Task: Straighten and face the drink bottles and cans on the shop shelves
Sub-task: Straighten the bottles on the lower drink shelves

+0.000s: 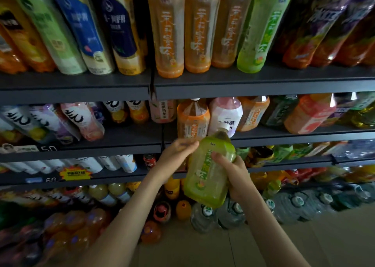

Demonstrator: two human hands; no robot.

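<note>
Right hand gripping tilted green bottle, left hand straight-fingered against its shoulder, both forearms outstretched

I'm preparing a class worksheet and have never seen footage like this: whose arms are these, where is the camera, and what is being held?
No machine here: a person wears one wide-angle camera on the head, looking forward and down, so both arms are their own. The right hand grips a large green bottle, tilted, its white cap toward the shelves. The left hand reaches straight fingers to the bottle's shoulder; contact is too blurred to confirm. Behind are dark shelves packed with drink bottles; water bottles stand on the floor.
</note>
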